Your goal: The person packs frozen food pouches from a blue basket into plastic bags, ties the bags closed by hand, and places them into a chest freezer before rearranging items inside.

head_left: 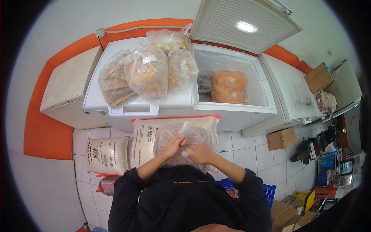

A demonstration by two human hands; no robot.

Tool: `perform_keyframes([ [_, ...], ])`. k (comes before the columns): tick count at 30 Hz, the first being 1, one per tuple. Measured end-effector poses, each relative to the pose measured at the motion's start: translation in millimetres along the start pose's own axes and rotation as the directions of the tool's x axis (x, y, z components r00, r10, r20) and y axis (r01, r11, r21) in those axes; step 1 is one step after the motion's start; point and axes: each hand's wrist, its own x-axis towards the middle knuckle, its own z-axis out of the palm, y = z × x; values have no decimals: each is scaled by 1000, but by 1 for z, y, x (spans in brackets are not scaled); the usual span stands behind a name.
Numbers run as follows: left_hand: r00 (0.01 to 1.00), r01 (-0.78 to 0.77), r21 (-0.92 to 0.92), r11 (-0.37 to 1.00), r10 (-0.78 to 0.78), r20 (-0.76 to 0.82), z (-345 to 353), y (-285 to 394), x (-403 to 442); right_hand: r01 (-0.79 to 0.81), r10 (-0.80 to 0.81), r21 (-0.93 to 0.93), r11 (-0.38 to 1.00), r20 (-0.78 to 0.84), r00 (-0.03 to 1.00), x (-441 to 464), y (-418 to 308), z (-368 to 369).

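Note:
A clear plastic bag (201, 133) with brownish contents, hard to make out through the film, is in front of my body. My left hand (176, 146) pinches its gathered upper part, and the fingers of my right hand (199, 153) are closed on the plastic just beside it. Below the bag lies a large white printed sack (143, 145) with red edges, partly covered by it. Beyond, on the closed half of a white chest freezer (174, 101), stand several filled clear bags (147, 75).
The freezer's right lid (247, 27) is raised; orange-coloured packs (228, 86) lie inside. A smaller printed sack (108, 154) lies on the left. To the right are another white freezer (290, 85), a cardboard box (281, 139) on the tiles and a blue crate (269, 191).

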Motion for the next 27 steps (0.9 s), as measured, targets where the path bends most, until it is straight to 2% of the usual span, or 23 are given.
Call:
perform_keyframes([
  [1,999,34,-15,999,-34,23,2,-2,3,299,-319,-186,936,-91,943,9,5,-3],
  [2,997,69,-29,997,-67,46,4,-1,5,536,-613,-376,755,-117,782,18,6,-9],
  [3,993,-54,8,999,53,107,6,-1,5,541,-612,-364,758,-113,783,25,8,-15],
  [4,970,-177,37,983,168,173,8,2,4,619,-741,-463,635,-138,657,32,7,-28],
  [5,972,-172,33,985,164,169,9,10,1,663,-849,-564,493,-143,509,39,7,-36],
  [7,986,-113,392,913,55,157,5,27,-4,674,-843,-534,510,-153,516,54,11,-36],
  [8,987,-112,389,915,57,150,3,28,-4,685,-839,-508,522,-160,520,61,15,-36],
  [9,993,1,313,950,-38,110,1,26,-8,692,-841,-500,520,-157,518,64,24,-31],
  [10,987,117,226,967,-137,78,-1,24,-11,628,-757,-469,622,-156,634,63,37,-23],
  [11,987,125,214,969,-143,68,-3,21,-12,549,-658,-437,712,-145,738,63,42,-18],
  [12,973,161,158,974,-184,139,-6,19,-13,556,-658,-424,715,-138,740,63,46,-10],
  [14,952,204,102,974,-222,212,-5,29,-16,380,-424,-247,891,-159,891,65,47,-3],
  [15,992,-42,414,909,-10,123,-3,35,-21,378,-420,-240,894,-156,894,64,47,2],
  [16,969,-233,688,687,220,109,1,43,-25,154,-163,-55,987,-223,961,63,42,6],
  [17,971,-230,683,694,214,109,0,45,-28,-81,112,140,987,-237,965,62,40,9],
  [18,887,-381,809,448,425,182,-4,47,-32,-86,118,142,986,-233,965,66,44,8],
  [19,753,-461,875,149,588,296,-6,47,-33,-123,129,168,978,-26,991,73,50,5],
  [20,755,-458,875,155,587,291,-8,45,-29,-163,128,185,969,186,974,78,55,5],
  [22,751,-580,765,280,547,369,-17,38,-15,-107,72,175,979,196,978,89,59,13],
  [23,751,-577,768,277,550,365,-18,34,-16,-52,18,164,985,201,979,94,59,16],
  [25,882,-428,707,563,430,192,-18,29,-22,-75,44,166,983,185,982,93,57,14],
  [26,882,-427,705,565,431,189,-18,28,-22,-106,77,174,979,167,983,91,53,11],
  [27,935,-300,672,677,348,66,-17,26,-23,-109,78,172,979,173,982,88,50,8],
])
